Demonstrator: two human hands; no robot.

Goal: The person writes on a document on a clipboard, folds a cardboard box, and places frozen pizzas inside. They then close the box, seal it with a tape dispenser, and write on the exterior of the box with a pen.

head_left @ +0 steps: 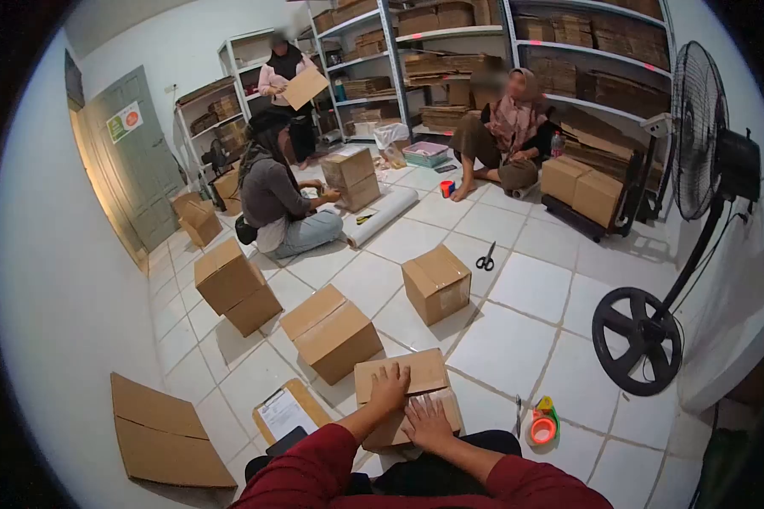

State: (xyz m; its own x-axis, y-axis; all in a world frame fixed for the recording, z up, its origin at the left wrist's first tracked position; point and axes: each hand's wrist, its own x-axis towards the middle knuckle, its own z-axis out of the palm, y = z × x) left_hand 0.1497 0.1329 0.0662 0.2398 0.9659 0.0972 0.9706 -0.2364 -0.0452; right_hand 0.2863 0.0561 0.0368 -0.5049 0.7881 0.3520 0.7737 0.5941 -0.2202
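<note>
A cardboard box (424,366) stands on the floor right in front of me, its top flaps folded down with a seam between them. My left hand (390,386) lies on the far flap near the seam, fingers spread. Flat on the nearer flap rests my right hand (429,420), its fingers also apart. Neither hand grips anything. Right of the box is a tape dispenser (542,427) in orange and green, with a slim metal tool (519,414) beside it. On the left lies a clipboard (290,411) with a printed sheet, and a dark phone-like slab (287,442) overlaps its lower edge.
More cardboard boxes (333,332) stand ahead, with black scissors (485,258) farther off. A flattened carton (161,433) lies left. A standing fan (637,339) is at right. Two people (276,187) (509,144) sit on the floor; another person (293,85) stands by shelves (450,34).
</note>
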